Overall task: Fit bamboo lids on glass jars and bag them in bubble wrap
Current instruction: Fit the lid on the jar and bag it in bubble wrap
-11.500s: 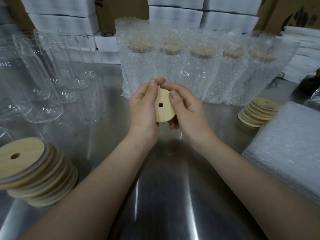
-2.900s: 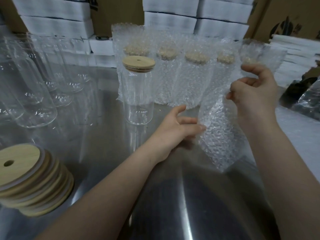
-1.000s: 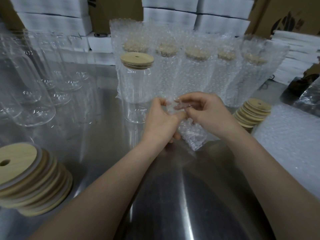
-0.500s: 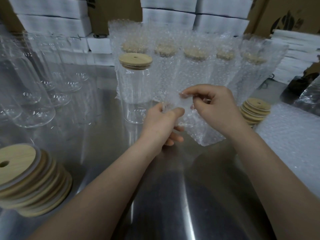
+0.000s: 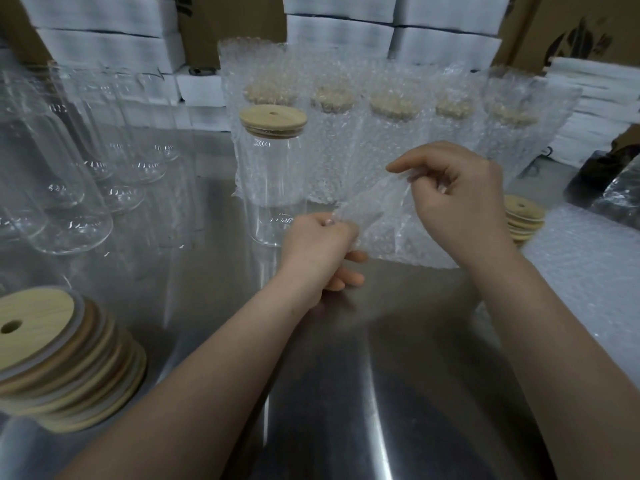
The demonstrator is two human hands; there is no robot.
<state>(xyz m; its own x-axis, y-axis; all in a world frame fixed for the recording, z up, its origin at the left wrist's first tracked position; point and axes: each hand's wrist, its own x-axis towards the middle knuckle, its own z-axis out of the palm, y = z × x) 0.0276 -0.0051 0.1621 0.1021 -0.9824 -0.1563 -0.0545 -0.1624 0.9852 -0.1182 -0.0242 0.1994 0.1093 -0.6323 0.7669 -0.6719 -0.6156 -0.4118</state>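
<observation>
1. Far to the left of the lidded jar [image 5: 273, 188], a stack of bamboo lids [image 5: 59, 358] sat on the steel table [image 5: 346, 375]. The lids looked light and rigid, easy to lift by the rim.
2. Between that stack and the lidded jar stood bare glass jars [image 5: 69, 202]. I judged them smooth, heavy for their size and breakable, so best gripped round the body.
3. The lidded jar itself stood upright and unwrapped, with its bamboo lid [image 5: 273, 119] seated on top. A lift by the lid alone might not be safe.
4. Just right of its base, the left hand [image 5: 317, 251] pinched one edge of a bubble-wrap bag [image 5: 377, 216], its other fingers curled beneath.
5. The bag hung between both hands, limp, feather-light and a little slick. I could not quite tell whether its mouth was parted; the clear film blurred there.
6. Further right, the right hand [image 5: 457, 202] pinched the bag's opposite edge, raised higher.
7. Behind the jar and off to its right stood a row of bagged jars [image 5: 391, 140].
8. Well right of it lay a pile of flat bags [image 5: 595, 271].
</observation>
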